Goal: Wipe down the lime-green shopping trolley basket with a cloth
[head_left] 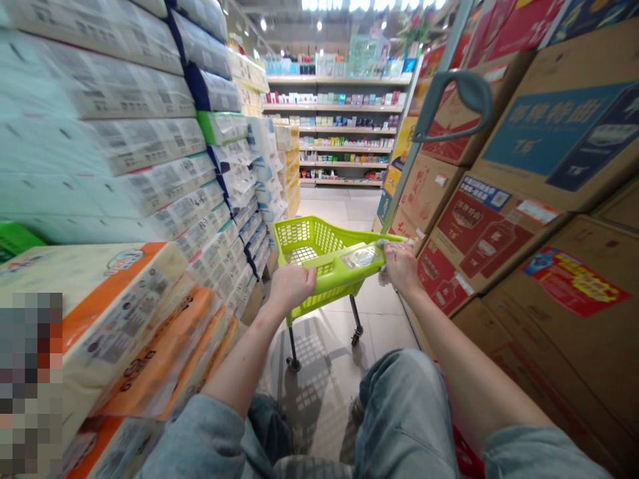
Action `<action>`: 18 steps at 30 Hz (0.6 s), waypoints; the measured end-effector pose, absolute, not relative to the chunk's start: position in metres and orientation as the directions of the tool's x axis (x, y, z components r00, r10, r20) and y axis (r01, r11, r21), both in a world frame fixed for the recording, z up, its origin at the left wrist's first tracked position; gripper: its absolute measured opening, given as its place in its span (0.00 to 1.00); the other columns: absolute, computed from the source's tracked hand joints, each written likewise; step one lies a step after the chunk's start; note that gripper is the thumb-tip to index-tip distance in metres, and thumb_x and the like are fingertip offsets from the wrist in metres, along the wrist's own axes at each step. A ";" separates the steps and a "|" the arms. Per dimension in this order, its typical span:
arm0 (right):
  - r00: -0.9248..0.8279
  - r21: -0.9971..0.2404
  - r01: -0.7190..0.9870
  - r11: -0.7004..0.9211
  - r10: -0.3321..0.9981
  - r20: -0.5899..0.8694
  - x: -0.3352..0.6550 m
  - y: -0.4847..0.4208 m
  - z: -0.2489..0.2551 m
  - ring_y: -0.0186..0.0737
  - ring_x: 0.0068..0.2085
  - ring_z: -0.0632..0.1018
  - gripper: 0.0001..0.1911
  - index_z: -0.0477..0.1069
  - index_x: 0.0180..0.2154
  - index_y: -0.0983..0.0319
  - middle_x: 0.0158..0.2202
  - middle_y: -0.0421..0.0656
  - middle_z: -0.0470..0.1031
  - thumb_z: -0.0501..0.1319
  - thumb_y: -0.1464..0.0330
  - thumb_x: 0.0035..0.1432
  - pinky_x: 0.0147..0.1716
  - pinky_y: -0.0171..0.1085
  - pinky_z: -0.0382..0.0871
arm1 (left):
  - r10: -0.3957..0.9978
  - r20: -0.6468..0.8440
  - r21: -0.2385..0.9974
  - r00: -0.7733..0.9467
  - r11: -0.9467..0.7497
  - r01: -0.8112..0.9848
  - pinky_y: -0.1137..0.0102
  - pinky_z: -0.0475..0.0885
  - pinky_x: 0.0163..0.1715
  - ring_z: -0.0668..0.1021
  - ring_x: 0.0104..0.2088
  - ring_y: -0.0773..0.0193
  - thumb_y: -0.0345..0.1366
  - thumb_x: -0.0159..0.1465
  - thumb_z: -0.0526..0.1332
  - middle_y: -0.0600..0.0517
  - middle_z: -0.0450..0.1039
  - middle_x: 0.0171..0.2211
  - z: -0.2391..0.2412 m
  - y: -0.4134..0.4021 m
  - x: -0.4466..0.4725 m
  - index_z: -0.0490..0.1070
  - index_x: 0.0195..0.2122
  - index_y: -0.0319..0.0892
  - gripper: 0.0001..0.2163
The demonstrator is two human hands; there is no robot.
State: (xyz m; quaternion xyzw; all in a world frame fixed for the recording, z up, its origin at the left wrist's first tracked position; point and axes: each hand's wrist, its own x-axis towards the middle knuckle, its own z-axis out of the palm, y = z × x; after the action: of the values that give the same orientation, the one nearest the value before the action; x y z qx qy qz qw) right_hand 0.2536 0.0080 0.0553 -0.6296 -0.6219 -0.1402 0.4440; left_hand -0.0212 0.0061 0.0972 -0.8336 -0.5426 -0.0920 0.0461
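Observation:
A lime-green shopping cart [319, 286] with a perforated basket stands in front of me, on dark legs with small casters. My left hand [293, 287] is closed around the left part of its handle bar. At the bar's right end, my right hand [401, 266] is closed on a crumpled whitish cloth [383, 274] pressed against the green plastic. Between the hands, a clear panel [360, 256] is set into the handle. The basket's visible mesh floor shows no goods on it.
Wrapped paper packs [164, 153] are stacked high on the left, with orange-and-cream packs [134, 319] close by. Cardboard cartons [499, 226] rise on the right, where a grey loop handle [482, 100] juts out on a pole. Stocked shelves [334, 106] stand beyond the tiled aisle.

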 end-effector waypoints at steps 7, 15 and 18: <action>0.197 -0.453 0.829 0.327 0.588 0.784 0.197 -0.017 0.043 0.43 0.59 0.65 0.21 0.68 0.52 0.60 0.56 0.47 0.69 0.43 0.64 0.66 0.62 0.53 0.49 | 0.923 0.249 0.091 0.295 -0.325 0.941 0.63 0.70 0.35 0.79 0.36 0.52 0.40 0.66 0.40 0.39 0.78 0.30 0.096 -0.001 -0.014 0.79 0.32 0.34 0.27; -0.148 -0.248 0.864 0.438 0.692 0.707 0.164 -0.020 0.070 0.43 0.57 0.67 0.19 0.70 0.52 0.61 0.54 0.46 0.71 0.47 0.67 0.64 0.59 0.45 0.55 | 0.904 0.265 0.066 0.334 -0.363 0.930 0.64 0.69 0.38 0.79 0.37 0.54 0.39 0.67 0.40 0.40 0.78 0.31 0.095 0.000 -0.014 0.79 0.32 0.34 0.27; -0.257 -0.178 0.882 0.437 0.760 0.596 0.165 -0.006 0.087 0.42 0.50 0.72 0.19 0.74 0.45 0.60 0.46 0.45 0.76 0.46 0.65 0.66 0.53 0.41 0.60 | 0.905 0.273 0.079 0.326 -0.358 0.930 0.64 0.69 0.39 0.79 0.37 0.54 0.40 0.67 0.40 0.39 0.78 0.31 0.095 -0.001 -0.011 0.79 0.31 0.35 0.27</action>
State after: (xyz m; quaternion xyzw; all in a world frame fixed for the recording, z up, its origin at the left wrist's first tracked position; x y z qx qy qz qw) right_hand 0.1646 -0.0062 0.0871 -0.5216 -0.7869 -0.0960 0.3153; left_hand -0.0109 -0.0006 0.0948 -0.8128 -0.5645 -0.1363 0.0458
